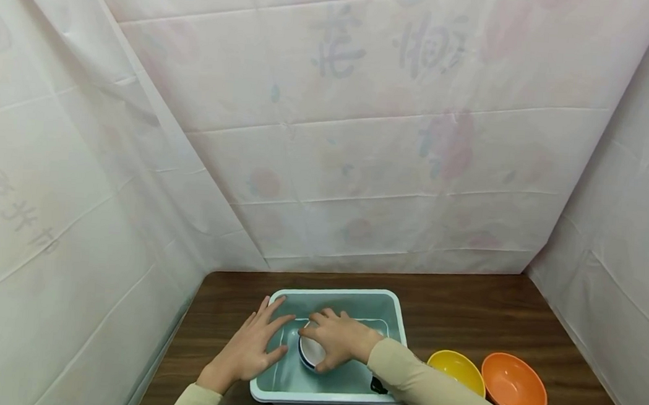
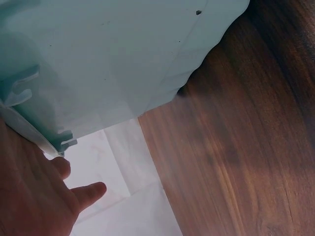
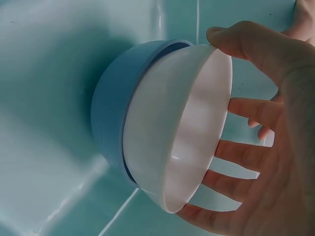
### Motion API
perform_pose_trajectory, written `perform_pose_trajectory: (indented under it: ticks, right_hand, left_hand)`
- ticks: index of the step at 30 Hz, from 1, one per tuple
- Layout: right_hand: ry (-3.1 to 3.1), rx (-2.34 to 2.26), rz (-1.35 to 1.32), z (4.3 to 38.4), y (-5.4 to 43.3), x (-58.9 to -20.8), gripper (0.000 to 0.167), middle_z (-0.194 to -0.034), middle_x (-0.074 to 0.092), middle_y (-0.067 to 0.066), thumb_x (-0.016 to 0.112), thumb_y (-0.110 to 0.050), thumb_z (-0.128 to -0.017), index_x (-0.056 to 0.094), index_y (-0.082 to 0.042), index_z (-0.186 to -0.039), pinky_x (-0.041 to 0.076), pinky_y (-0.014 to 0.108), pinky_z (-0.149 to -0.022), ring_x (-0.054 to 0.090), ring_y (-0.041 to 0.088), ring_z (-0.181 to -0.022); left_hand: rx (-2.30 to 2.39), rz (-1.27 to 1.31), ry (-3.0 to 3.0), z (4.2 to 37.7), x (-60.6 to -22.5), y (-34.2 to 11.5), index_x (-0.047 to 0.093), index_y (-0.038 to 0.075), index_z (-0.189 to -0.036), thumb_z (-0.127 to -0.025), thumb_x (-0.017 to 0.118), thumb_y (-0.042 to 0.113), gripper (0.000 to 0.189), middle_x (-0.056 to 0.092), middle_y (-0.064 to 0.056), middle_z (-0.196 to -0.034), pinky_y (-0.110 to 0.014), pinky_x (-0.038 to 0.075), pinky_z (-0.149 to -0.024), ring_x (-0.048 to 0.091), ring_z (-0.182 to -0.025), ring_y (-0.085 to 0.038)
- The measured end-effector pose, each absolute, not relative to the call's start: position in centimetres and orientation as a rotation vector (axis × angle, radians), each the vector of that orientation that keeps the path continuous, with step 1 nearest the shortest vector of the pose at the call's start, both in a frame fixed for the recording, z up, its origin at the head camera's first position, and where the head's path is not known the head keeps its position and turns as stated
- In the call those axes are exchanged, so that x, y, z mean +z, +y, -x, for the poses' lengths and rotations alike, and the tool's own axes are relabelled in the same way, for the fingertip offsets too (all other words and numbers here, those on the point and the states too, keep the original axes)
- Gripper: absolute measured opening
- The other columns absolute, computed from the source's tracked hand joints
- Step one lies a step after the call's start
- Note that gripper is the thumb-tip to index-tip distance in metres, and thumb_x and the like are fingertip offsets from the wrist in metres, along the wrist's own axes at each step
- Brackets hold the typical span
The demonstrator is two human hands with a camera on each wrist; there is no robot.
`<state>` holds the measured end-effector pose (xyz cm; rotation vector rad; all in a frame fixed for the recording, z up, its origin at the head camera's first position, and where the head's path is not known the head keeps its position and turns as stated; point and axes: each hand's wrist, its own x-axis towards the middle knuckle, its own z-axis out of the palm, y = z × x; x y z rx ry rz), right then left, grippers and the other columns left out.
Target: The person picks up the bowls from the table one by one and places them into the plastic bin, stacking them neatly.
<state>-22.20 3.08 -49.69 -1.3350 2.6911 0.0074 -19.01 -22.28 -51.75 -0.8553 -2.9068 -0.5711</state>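
A white bowl [image 3: 162, 118] sits tilted inside a blue bowl [image 3: 109, 110] on the floor of a pale green basin [image 1: 329, 396]. My right hand [image 1: 341, 338] reaches down into the basin and grips the white bowl by its rim, thumb on one side and fingertips spread along the other. My left hand [image 1: 251, 345] is spread over the basin's left rim, fingers extended and holding nothing. In the left wrist view, that hand [image 2: 37, 191] is beside the rim; whether it presses on it I cannot tell.
Right of the basin, a yellow bowl [image 1: 456, 366] and an orange bowl [image 1: 514, 386] stand side by side, with my right sleeve partly in front of the yellow one. The dark wooden table [image 1: 463, 304] is bordered by white printed sheets [image 1: 360, 167].
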Motion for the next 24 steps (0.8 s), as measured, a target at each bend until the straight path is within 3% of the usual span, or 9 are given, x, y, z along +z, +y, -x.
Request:
perform_pose_trajectory:
  ticks: [9, 24]
  right_hand:
    - [2.718, 0.040, 1.307, 22.2, 3.1, -50.4, 0.075, -0.147, 0.054, -0.001, 0.081, -0.059, -0.080, 0.056, -0.036, -0.147, 0.057, 0.050, -0.090, 0.055, 0.024, -0.130]
    - [2.692, 0.030, 1.307, 22.5, 2.6, -51.1, 0.077, -0.147, 0.052, 0.001, 0.081, -0.056, -0.082, 0.052, -0.033, -0.150, 0.059, 0.050, -0.089, 0.054, 0.026, -0.131]
  left_hand:
    - [-0.570, 0.846, -2.912, 18.9, -51.7, -22.2, 0.053, 0.019, -0.151, -0.103, 0.053, 0.051, 0.058, 0.022, -0.013, -0.171, -0.079, 0.031, -0.108, 0.016, -0.154, -0.053]
    - [-0.582, 0.861, -2.873, 18.9, -52.1, -22.3, 0.054, 0.018, -0.150, -0.103, 0.053, 0.048, 0.056, 0.025, -0.014, -0.170, -0.080, 0.032, -0.105, 0.018, -0.153, -0.055]
